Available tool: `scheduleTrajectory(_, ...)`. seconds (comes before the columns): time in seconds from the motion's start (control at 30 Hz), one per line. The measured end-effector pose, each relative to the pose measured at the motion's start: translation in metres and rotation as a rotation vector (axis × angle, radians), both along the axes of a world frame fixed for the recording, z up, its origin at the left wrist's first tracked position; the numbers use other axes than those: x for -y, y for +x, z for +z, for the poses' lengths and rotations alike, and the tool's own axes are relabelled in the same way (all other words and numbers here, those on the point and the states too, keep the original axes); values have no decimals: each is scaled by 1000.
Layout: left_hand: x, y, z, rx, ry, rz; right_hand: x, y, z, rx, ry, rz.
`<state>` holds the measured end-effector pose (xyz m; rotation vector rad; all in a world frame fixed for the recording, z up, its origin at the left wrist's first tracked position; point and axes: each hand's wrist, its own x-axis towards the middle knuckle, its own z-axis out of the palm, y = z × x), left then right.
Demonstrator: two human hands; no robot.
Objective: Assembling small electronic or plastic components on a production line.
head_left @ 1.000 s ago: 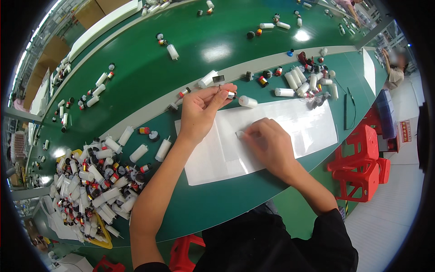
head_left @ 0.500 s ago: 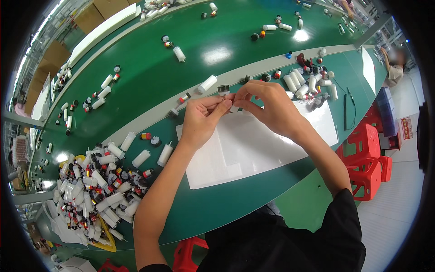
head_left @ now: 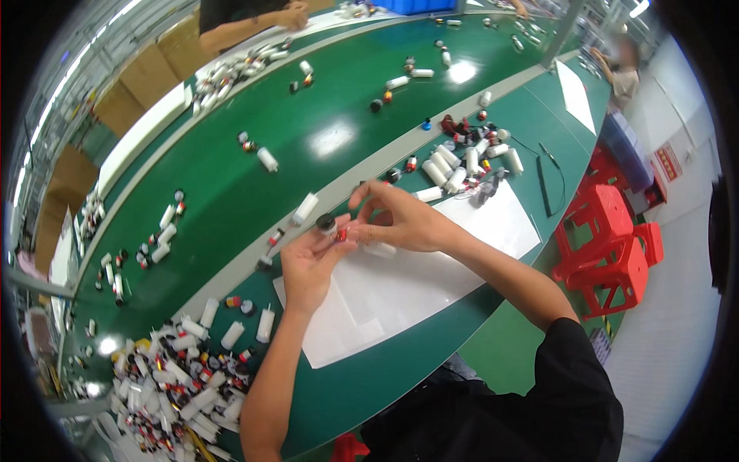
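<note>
My left hand (head_left: 306, 269) has its thumb and fingers closed on a small part with a black round cap (head_left: 327, 223) and a pale body. At the left thumb tip, a small red part (head_left: 342, 236) shows between the two hands. My right hand (head_left: 408, 222) meets it there, thumb tip against the red part and index finger arched above. Just below the right palm is a white cylinder (head_left: 381, 249); whether that hand touches it is hidden. Both hands are over a white sheet (head_left: 408, 292) on the green table.
A large heap of white cylinders with red and black parts (head_left: 181, 385) lies at left, a smaller pile (head_left: 462, 165) at right beside a black coiled cord (head_left: 545, 185). Beyond a pale rail (head_left: 346, 181), a green belt (head_left: 323, 100) carries scattered parts. Red stools (head_left: 604, 223) stand right; another person's hands (head_left: 289, 17) are opposite.
The view has shifted, showing more of the far side. The black-capped part is tilted lower in my left hand, a red part shows between the hands, and my right index finger has lifted.
</note>
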<state>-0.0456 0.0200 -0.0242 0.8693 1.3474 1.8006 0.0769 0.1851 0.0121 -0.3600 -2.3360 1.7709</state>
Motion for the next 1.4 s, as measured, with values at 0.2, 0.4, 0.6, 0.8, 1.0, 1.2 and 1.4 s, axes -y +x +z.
scheduleTrajectory(0.2,-1,7,-1,-136,44,-16,-10,10,20,311,-479,299)
scheduleTrajectory(0.4,-12,7,8,-147,-116,111,-81,20,35,39,50,25)
scheduleTrajectory(0.6,-17,1,4,-307,-206,112,-302,21,42,126,1322,-1035)
scheduleTrajectory(0.8,-17,-2,5,-315,-230,143,-451,-40,-38,411,1152,-698)
scheduleTrajectory(1.0,-26,3,9,-285,-207,143,-475,-31,-28,350,1173,-696)
scheduleTrajectory(1.2,-17,-3,18,-571,-121,13,-279,-47,72,-152,443,-519)
scheduleTrajectory(1.4,-11,-15,-7,-51,16,-50,-53,-47,55,-289,-1,-166)
